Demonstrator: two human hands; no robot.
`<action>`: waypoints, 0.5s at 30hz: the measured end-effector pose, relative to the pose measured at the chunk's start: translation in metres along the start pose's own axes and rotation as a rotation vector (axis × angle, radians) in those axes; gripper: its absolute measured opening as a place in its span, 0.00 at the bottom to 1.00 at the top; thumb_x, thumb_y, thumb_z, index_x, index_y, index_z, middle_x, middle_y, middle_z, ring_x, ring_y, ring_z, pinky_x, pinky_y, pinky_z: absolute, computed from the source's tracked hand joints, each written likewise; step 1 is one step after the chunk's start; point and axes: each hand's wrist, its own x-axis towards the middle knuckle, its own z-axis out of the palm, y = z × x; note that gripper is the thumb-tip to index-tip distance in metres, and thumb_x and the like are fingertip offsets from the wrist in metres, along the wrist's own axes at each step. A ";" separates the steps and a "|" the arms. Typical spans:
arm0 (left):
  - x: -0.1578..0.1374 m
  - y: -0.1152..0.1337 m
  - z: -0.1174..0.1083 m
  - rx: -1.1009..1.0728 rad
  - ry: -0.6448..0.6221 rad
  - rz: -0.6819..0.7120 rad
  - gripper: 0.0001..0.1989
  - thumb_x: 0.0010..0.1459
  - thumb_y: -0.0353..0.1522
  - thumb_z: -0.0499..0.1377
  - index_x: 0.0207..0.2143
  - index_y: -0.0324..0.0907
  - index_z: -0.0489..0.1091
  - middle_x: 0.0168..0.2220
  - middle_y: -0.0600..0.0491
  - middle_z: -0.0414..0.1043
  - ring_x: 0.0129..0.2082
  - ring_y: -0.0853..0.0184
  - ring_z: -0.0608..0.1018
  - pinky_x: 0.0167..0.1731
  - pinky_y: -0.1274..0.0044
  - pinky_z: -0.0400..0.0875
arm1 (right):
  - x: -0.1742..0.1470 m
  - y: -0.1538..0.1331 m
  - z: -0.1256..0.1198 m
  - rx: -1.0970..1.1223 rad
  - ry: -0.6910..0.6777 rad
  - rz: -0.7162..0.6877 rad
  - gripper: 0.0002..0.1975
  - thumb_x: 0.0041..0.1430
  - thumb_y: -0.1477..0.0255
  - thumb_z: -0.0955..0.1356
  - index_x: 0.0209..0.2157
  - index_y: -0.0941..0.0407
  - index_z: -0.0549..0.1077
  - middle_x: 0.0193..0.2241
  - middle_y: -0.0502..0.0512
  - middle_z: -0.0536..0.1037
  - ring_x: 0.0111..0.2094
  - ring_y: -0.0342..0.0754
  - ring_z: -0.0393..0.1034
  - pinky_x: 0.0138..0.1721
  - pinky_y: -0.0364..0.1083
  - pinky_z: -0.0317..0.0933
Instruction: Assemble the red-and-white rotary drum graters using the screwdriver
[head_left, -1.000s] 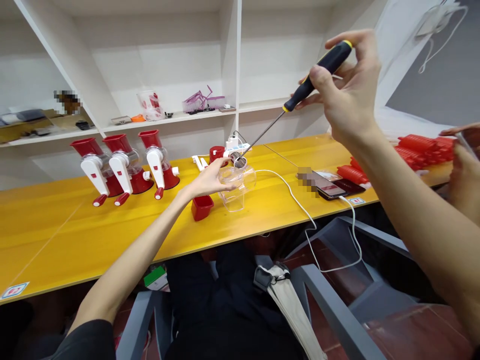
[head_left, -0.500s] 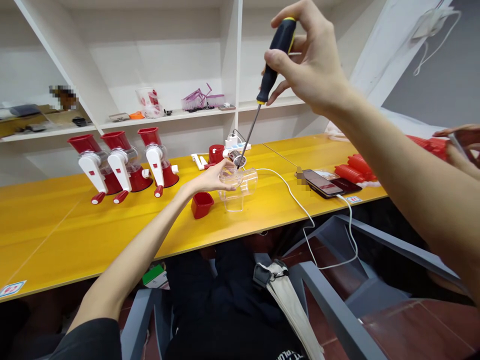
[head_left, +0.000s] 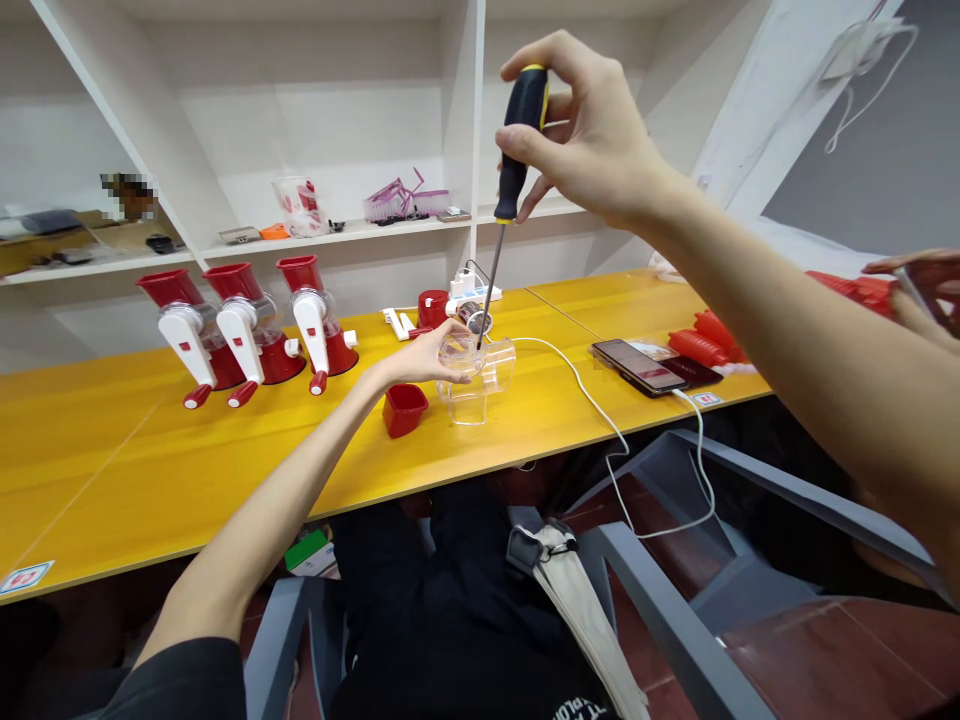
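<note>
My right hand (head_left: pixel 574 130) is wrapped round the black-and-yellow handle of a screwdriver (head_left: pixel 517 140), held nearly upright. Its tip reaches down to the top of a clear plastic grater body (head_left: pixel 491 368). My left hand (head_left: pixel 435 355) is closed on the left side of that clear body and steadies it on the table. Whatever sits under the screwdriver tip is too small to make out. Just left of the clear body stands a red plastic hopper (head_left: pixel 405 410). Behind it are a red base (head_left: pixel 433 306), a white crank handle (head_left: pixel 401 322) and a metal grating drum (head_left: pixel 474 317).
Three assembled red-and-white rotary graters (head_left: pixel 315 320) stand at left on the yellow table (head_left: pixel 247 455). To the right lie a phone (head_left: pixel 637 365) with a white cable (head_left: pixel 574 370) and red plastic parts (head_left: pixel 701 345). Another person's hand (head_left: pixel 930 290) is at the far right.
The screwdriver has moved down and left with my right hand and stands more upright. My left hand and the clear body have barely moved.
</note>
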 end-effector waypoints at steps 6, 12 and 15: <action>0.001 -0.002 0.000 -0.010 0.008 0.003 0.34 0.43 0.39 0.70 0.53 0.42 0.64 0.58 0.39 0.68 0.57 0.53 0.74 0.54 0.60 0.71 | 0.000 -0.001 0.007 0.010 -0.030 0.039 0.19 0.54 0.77 0.76 0.45 0.52 0.68 0.26 0.42 0.66 0.28 0.38 0.64 0.14 0.36 0.66; 0.002 -0.004 0.001 -0.006 0.001 0.012 0.34 0.44 0.41 0.70 0.53 0.43 0.64 0.58 0.39 0.68 0.57 0.53 0.74 0.56 0.59 0.69 | 0.003 0.002 0.010 -0.006 -0.084 0.024 0.19 0.55 0.75 0.75 0.45 0.53 0.67 0.26 0.41 0.66 0.26 0.37 0.63 0.14 0.37 0.68; 0.002 -0.004 -0.002 0.031 -0.027 -0.005 0.37 0.44 0.42 0.70 0.56 0.43 0.63 0.58 0.39 0.69 0.55 0.52 0.76 0.55 0.60 0.70 | 0.006 0.000 0.013 0.017 -0.130 0.026 0.17 0.57 0.75 0.74 0.45 0.52 0.67 0.27 0.41 0.67 0.27 0.38 0.65 0.15 0.37 0.68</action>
